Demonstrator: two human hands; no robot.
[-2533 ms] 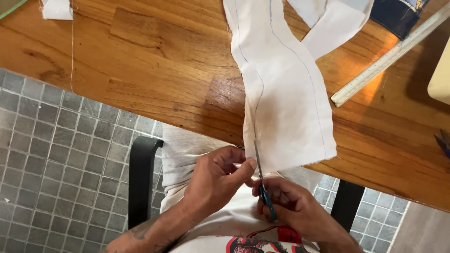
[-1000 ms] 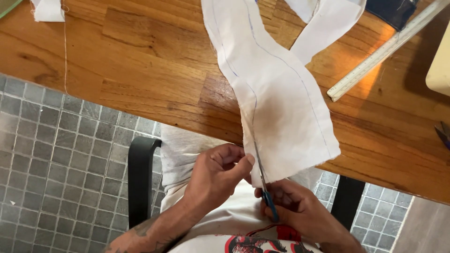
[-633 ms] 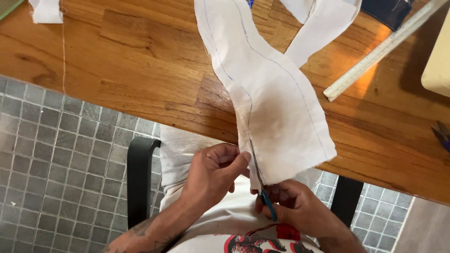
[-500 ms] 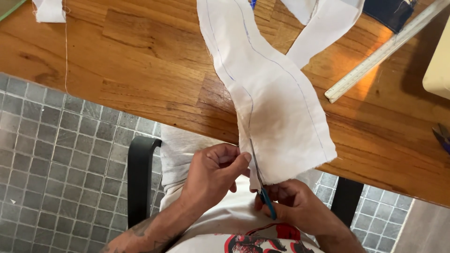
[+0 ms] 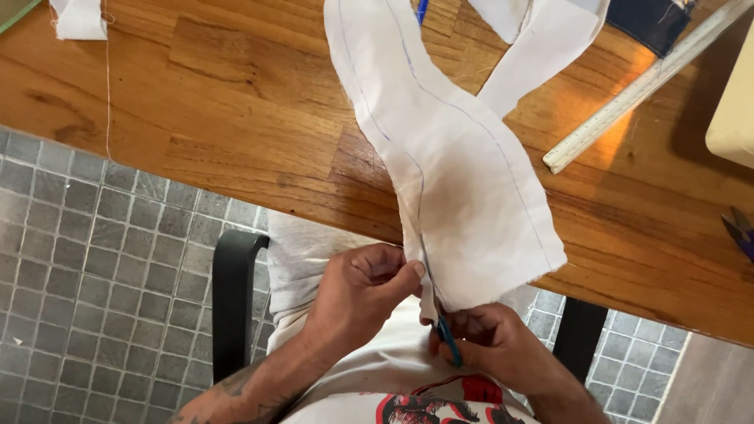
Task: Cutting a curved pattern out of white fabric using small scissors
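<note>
A long white cloth piece (image 5: 455, 165) with thin drawn lines lies on the wooden table (image 5: 236, 102) and hangs over its near edge. My left hand (image 5: 361, 290) pinches the cloth's left edge just below the table edge. My right hand (image 5: 495, 345) grips blue-handled scissors (image 5: 448, 338) whose blades point up into the cloth along the drawn line. Both hands are in front of my lap, close together.
A pale ruler (image 5: 644, 86) lies diagonally at the right. A dark blue cloth (image 5: 652, 20) sits at the top right and a white scrap (image 5: 78, 17) at the top left. A black chair arm (image 5: 232, 306) stands over the grey tiled floor (image 5: 94, 283).
The cloth has slid towards me and shifted left on the table. My hands stay at the near edge, with the scissors still at the cloth's lower edge.
</note>
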